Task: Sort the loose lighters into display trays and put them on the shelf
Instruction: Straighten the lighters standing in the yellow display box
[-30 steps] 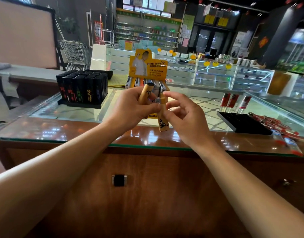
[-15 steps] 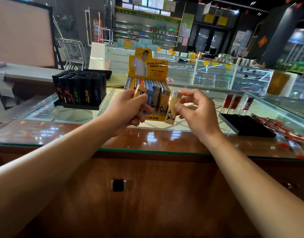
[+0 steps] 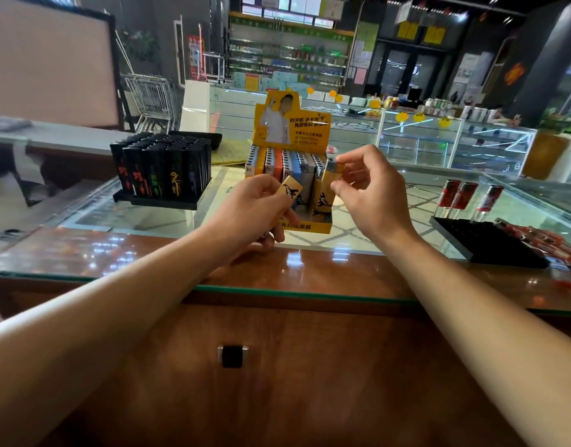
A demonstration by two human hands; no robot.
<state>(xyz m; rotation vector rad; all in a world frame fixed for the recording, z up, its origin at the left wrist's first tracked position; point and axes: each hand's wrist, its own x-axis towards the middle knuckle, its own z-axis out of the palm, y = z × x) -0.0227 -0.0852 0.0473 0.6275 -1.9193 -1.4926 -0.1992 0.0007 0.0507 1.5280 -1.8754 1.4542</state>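
A yellow display tray [image 3: 305, 226] with a printed header card stands on the glass counter, filled with several upright lighters. My right hand [image 3: 371, 191] pinches the top of a tan lighter [image 3: 326, 188] that stands upright at the tray's front right corner. My left hand [image 3: 256, 209] grips a second tan lighter [image 3: 290, 189] with a black bird print, tilted, just in front of the tray's left half.
A black tray of black lighters [image 3: 163, 174] stands at the left. At the right a black tray [image 3: 484, 240] holds three red lighters [image 3: 465, 196], with loose red lighters [image 3: 549, 240] beside it. The wooden counter front [image 3: 277, 366] lies below.
My right hand has carried its tan lighter from in front of my chest out to the tray's front right corner and stood it upright. My left hand has lowered with its lighter.
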